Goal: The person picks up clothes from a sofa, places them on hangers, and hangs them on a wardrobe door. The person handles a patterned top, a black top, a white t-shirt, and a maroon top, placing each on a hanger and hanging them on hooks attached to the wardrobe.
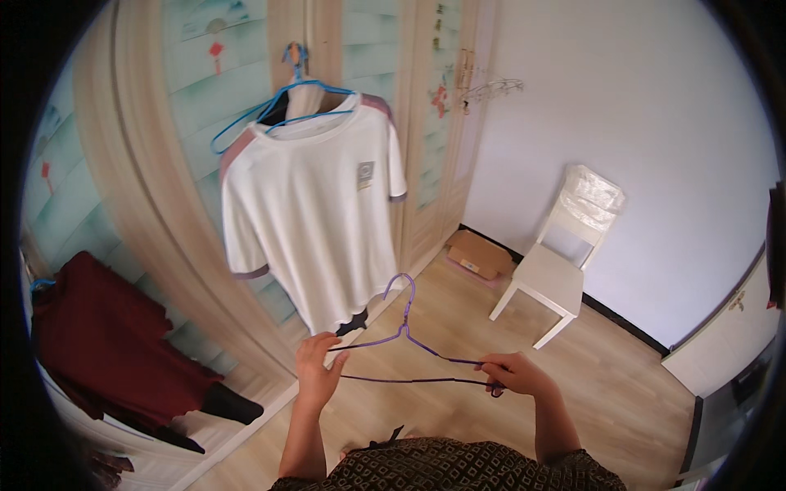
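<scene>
A purple wire hanger (407, 329) is held level in front of me, its hook pointing away. My left hand (320, 365) grips its left end, with the thumb toward the middle. Around the right end my right hand (513, 375) is closed. Beyond the hanger, a white T-shirt (321, 196) with dusky pink shoulders and dark cuffs hangs from the wardrobe on blue hangers (304, 83). Its lower hem is close to my left hand; I cannot tell whether they touch.
Dark red clothing (115, 344) hangs at the left by the wardrobe doors (147, 164). A white chair (550, 274) stands by the far wall, beside a flat cardboard box (481, 254). A wire rack (494, 88) sticks out at the back. A white door (720, 327) is at the right.
</scene>
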A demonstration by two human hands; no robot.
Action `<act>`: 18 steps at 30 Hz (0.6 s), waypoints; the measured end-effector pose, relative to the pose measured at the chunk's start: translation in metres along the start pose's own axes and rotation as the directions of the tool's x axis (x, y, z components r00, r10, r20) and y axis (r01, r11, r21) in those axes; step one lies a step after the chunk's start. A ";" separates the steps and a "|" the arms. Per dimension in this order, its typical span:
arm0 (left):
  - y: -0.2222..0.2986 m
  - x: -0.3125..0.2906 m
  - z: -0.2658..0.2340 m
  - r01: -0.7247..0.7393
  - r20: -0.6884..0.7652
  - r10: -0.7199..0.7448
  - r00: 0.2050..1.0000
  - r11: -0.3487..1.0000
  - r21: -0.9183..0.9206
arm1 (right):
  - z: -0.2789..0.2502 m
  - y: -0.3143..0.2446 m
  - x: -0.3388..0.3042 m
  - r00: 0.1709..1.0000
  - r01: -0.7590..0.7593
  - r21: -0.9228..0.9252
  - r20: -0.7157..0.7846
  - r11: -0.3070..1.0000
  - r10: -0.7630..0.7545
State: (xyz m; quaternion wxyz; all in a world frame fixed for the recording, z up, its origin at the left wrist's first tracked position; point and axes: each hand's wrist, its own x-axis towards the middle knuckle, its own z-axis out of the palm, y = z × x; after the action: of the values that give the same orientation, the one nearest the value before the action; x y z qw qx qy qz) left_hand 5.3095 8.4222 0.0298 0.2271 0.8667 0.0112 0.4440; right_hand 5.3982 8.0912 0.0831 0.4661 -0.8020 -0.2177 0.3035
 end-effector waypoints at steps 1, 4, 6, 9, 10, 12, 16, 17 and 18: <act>0.006 0.005 0.013 -0.036 0.108 0.037 0.993 0.999 -0.009 | -0.013 0.005 -0.005 1.000 -0.006 0.005 -0.014 1.000 0.006; 0.018 0.017 0.047 -0.039 0.389 0.055 0.920 0.998 -0.050 | -0.051 0.020 -0.010 0.998 -0.019 0.022 -0.055 1.000 0.021; 0.025 0.029 0.064 0.095 0.529 -0.047 0.847 0.993 -0.064 | -0.074 0.034 -0.005 0.996 -0.022 0.038 -0.088 0.999 0.025; 0.024 0.055 0.090 0.113 0.565 -0.066 0.823 0.992 -0.050 | -0.110 0.059 0.016 0.977 0.016 -0.046 -0.213 0.999 -0.026; 0.021 0.066 0.098 0.093 0.555 -0.062 0.829 0.995 -0.027 | -0.122 0.057 0.022 0.963 0.007 -0.053 -0.267 0.999 -0.021; 0.006 0.084 0.117 0.128 0.563 -0.108 0.819 0.992 0.003 | -0.148 0.067 0.042 0.935 0.044 -0.105 -0.345 0.993 -0.078; 0.013 0.145 0.152 0.372 0.666 -0.257 0.701 0.928 -0.033 | -0.192 0.062 0.085 0.825 0.046 -0.341 -0.517 0.939 -0.228; 0.011 0.157 0.163 0.430 0.682 -0.282 0.674 0.901 -0.052 | -0.201 0.057 0.097 0.784 0.037 -0.419 -0.551 0.907 -0.286; 0.009 0.169 0.174 0.486 0.699 -0.306 0.646 0.871 -0.069 | -0.213 0.060 0.112 0.728 0.057 -0.528 -0.559 0.847 -0.398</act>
State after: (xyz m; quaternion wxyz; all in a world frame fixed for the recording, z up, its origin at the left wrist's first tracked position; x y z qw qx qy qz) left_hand 5.5448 8.3841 0.0749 0.4152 0.9066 0.0638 0.0398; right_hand 5.6293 8.0024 0.0793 0.3346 -0.9110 -0.2098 -0.1186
